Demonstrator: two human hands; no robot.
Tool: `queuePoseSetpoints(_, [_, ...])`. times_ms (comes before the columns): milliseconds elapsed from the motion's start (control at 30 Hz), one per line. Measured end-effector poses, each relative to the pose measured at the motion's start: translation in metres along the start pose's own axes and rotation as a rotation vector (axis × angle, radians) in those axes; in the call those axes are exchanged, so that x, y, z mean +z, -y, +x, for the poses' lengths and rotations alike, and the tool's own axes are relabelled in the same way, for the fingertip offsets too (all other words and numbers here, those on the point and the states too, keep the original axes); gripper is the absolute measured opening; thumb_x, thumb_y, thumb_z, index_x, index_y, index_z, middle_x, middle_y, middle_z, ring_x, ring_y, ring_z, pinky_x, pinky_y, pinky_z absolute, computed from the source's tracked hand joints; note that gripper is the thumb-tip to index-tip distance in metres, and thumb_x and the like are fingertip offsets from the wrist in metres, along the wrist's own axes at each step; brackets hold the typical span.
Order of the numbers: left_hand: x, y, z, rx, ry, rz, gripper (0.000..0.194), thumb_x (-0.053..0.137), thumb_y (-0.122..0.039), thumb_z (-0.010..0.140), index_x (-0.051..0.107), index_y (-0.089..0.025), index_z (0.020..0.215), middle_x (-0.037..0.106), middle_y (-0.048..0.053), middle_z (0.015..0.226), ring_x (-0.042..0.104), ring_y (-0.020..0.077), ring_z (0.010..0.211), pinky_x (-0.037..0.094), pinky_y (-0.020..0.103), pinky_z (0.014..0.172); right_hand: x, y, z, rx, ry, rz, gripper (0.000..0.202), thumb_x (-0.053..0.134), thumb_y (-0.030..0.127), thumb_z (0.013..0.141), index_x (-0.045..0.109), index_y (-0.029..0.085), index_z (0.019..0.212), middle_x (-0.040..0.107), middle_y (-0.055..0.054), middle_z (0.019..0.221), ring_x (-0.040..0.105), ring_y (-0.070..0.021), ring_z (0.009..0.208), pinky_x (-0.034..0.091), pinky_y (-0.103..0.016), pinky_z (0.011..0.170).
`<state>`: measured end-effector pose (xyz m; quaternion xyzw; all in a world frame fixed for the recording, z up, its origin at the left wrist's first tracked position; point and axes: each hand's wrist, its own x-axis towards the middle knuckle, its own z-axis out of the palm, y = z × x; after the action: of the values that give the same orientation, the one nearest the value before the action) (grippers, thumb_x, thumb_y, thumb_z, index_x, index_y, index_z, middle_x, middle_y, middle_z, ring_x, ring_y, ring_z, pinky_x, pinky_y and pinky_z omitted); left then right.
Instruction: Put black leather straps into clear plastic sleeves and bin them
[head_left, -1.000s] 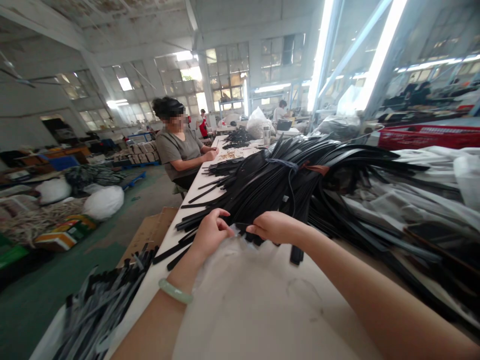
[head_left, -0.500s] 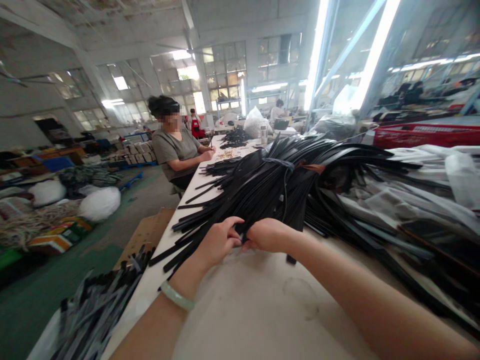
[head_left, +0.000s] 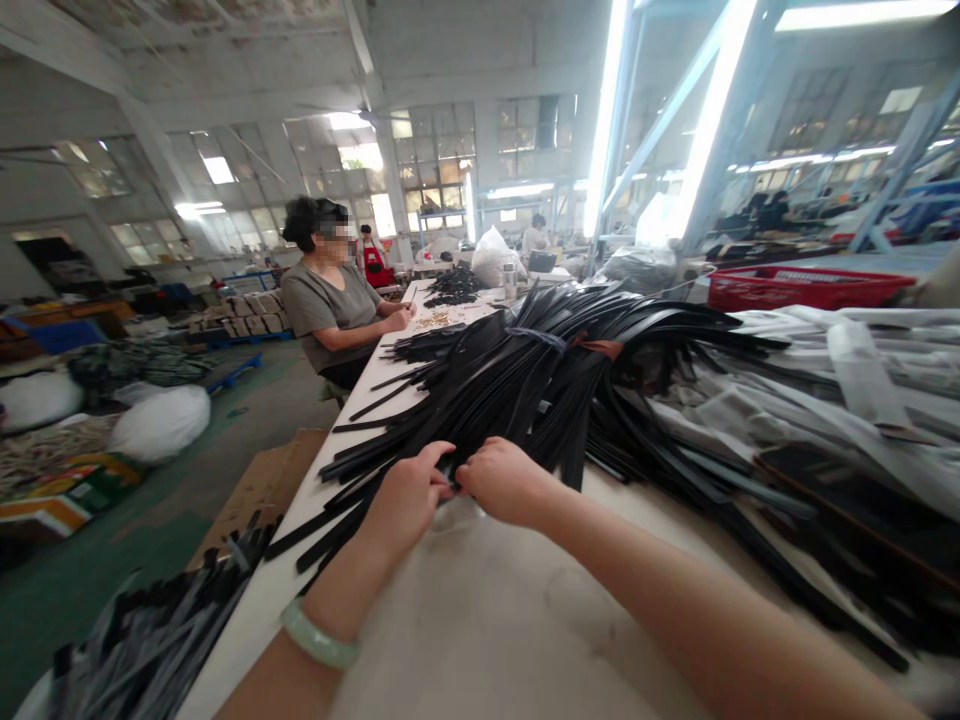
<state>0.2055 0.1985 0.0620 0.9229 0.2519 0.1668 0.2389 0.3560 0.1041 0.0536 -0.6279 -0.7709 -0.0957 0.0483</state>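
A long pale worktable (head_left: 480,630) runs off toward eleven o'clock through a hall of gridded windows and lit tubes. Across it, just beyond the hands at one o'clock, sprawls a bundle of black strips (head_left: 487,385), too many to count, bound with two ties: one blue-grey cord (head_left: 536,340), one brown band (head_left: 598,347). It blocks the way up the table.

The left hand (head_left: 409,500), fingers curled, and the right hand (head_left: 504,482), fingers bunched, nearly meet above clear plastic film (head_left: 454,517); I can't tell what either pinches.

One seated co-worker (head_left: 334,315) sits at eleven, one red crate (head_left: 810,290) at two, more strips (head_left: 142,640) at eight.
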Motion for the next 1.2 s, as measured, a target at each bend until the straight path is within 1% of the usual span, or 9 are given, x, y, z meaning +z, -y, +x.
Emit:
queuePoseSetpoints(200, [-0.007, 0.004, 0.001, -0.003, -0.071, 0.183, 0.047, 0.052, -0.010, 0.076, 0.053, -0.020, 0.122, 0.073, 0.000, 0.081, 0.067, 0.0188, 0.082, 0.045, 0.028, 0.077, -0.004, -0.017, 0.000, 0.097, -0.088, 0.023, 0.024, 0.055, 0.038, 0.088, 0.063, 0.018, 0.080, 0.070, -0.005, 0.079, 0.064, -0.0180, 0.082, 0.032, -0.031, 0.085])
queuePoseSetpoints(300, [-0.009, 0.007, 0.002, -0.037, -0.135, 0.195, 0.045, 0.053, -0.010, 0.076, 0.054, -0.020, 0.120, 0.073, 0.000, 0.079, 0.067, 0.0191, 0.082, 0.045, 0.028, 0.077, -0.009, -0.028, -0.002, 0.136, -0.137, 0.020, 0.021, 0.054, 0.034, 0.090, 0.063, 0.018, 0.078, 0.069, -0.003, 0.078, 0.064, -0.0165, 0.083, 0.030, -0.030, 0.085])
queuePoseSetpoints(567, [0.001, 0.006, 0.001, 0.052, -0.050, 0.030, 0.054, 0.060, -0.021, 0.076, 0.045, -0.019, 0.128, 0.071, 0.002, 0.095, 0.064, 0.0174, 0.092, 0.044, 0.026, 0.086, 0.010, 0.000, 0.005, 0.042, -0.120, 0.050, 0.016, 0.054, 0.027, 0.088, 0.063, 0.017, 0.079, 0.069, -0.004, 0.078, 0.063, -0.0168, 0.077, 0.032, -0.030, 0.077])
queuePoseSetpoints(667, [-0.007, 0.009, -0.001, 0.045, 0.000, 0.185, 0.046, 0.066, -0.035, 0.073, 0.056, -0.019, 0.114, 0.066, 0.007, 0.105, 0.062, 0.0213, 0.095, 0.045, 0.029, 0.081, 0.008, -0.002, 0.006, 0.082, -0.149, 0.055, 0.021, 0.054, 0.033, 0.090, 0.062, 0.018, 0.078, 0.068, -0.003, 0.076, 0.063, -0.0163, 0.076, 0.033, -0.029, 0.076])
queuePoseSetpoints(733, [-0.010, 0.011, -0.002, 0.014, 0.104, 0.349, 0.024, 0.058, -0.038, 0.079, 0.063, -0.019, 0.093, 0.067, 0.008, 0.096, 0.063, 0.0229, 0.089, 0.045, 0.030, 0.074, 0.006, -0.004, 0.005, 0.072, -0.176, 0.053, 0.023, 0.052, 0.034, 0.091, 0.061, 0.018, 0.077, 0.068, -0.002, 0.076, 0.062, -0.0155, 0.076, 0.034, -0.029, 0.077])
queuePoseSetpoints(800, [-0.011, 0.013, -0.003, -0.025, 0.171, 0.470, 0.025, 0.046, -0.036, 0.087, 0.064, -0.020, 0.083, 0.068, 0.008, 0.088, 0.064, 0.0236, 0.085, 0.045, 0.030, 0.071, 0.004, -0.009, 0.003, 0.050, -0.208, 0.039, 0.021, 0.053, 0.037, 0.090, 0.061, 0.020, 0.081, 0.067, -0.001, 0.079, 0.061, -0.0154, 0.081, 0.033, -0.029, 0.085])
queuePoseSetpoints(900, [-0.013, 0.017, -0.002, -0.081, 0.142, 0.588, 0.029, 0.039, -0.035, 0.090, 0.063, -0.019, 0.087, 0.068, 0.010, 0.088, 0.064, 0.0245, 0.085, 0.045, 0.031, 0.070, 0.002, -0.026, -0.003, 0.130, -0.240, -0.052, 0.022, 0.053, 0.039, 0.090, 0.062, 0.021, 0.083, 0.067, -0.002, 0.082, 0.059, -0.0181, 0.091, 0.023, -0.035, 0.101])
queuePoseSetpoints(1000, [-0.016, 0.020, -0.001, -0.137, 0.060, 0.668, 0.029, 0.038, -0.034, 0.091, 0.062, -0.018, 0.087, 0.067, 0.011, 0.089, 0.064, 0.0241, 0.085, 0.045, 0.031, 0.071, -0.002, -0.036, -0.007, 0.264, -0.212, -0.126, 0.023, 0.048, 0.035, 0.093, 0.063, 0.021, 0.081, 0.066, -0.003, 0.084, 0.059, -0.0190, 0.090, 0.022, -0.038, 0.102])
queuePoseSetpoints(1200, [-0.003, 0.012, -0.002, -0.031, -0.053, 0.706, 0.026, 0.033, -0.016, 0.090, 0.059, -0.017, 0.087, 0.065, 0.009, 0.085, 0.064, 0.0220, 0.081, 0.047, 0.030, 0.068, -0.011, 0.011, 0.000, 0.147, -0.124, -0.091, 0.019, 0.043, 0.025, 0.094, 0.061, 0.020, 0.089, 0.065, -0.005, 0.084, 0.061, -0.0169, 0.080, 0.037, -0.028, 0.076])
